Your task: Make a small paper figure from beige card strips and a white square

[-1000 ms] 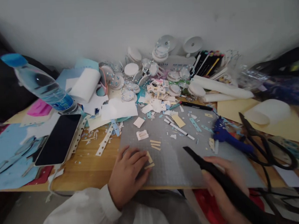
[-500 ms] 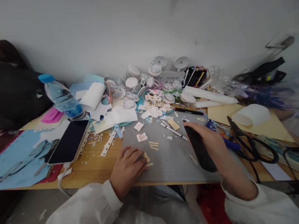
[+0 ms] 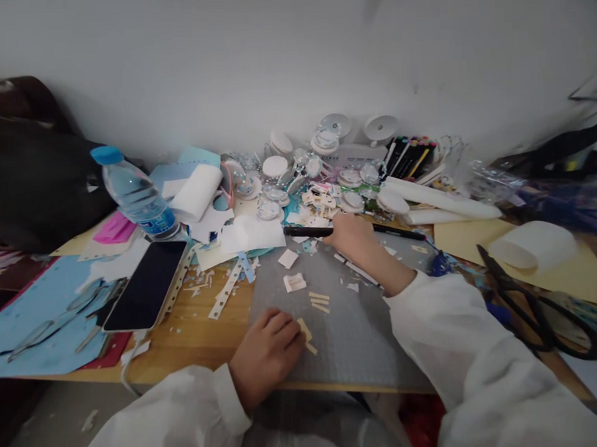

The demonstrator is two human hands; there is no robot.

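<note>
My left hand [image 3: 267,345] lies near the front edge of a grey cutting mat [image 3: 344,328], fingers loosely flat, their tips on a small tan paper strip [image 3: 307,333]. More tan strips [image 3: 320,301] lie just beyond it. My right hand [image 3: 352,234] reaches to the mat's far edge, closed over a long black tool [image 3: 306,231] that lies level and sticks out to the left of the fingers. A black pen [image 3: 399,231] lies just to the right of that hand.
A phone [image 3: 146,285] and a water bottle [image 3: 137,195] stand at the left beside blue paper [image 3: 28,324]. Black scissors [image 3: 537,304] lie at the right. Paper scraps, round discs, markers [image 3: 410,156] and white rolls [image 3: 442,196] crowd the back by the wall.
My right hand has carried the black tool from the front right of the mat forward and left to its far edge. The left hand has stayed on the tan strip.
</note>
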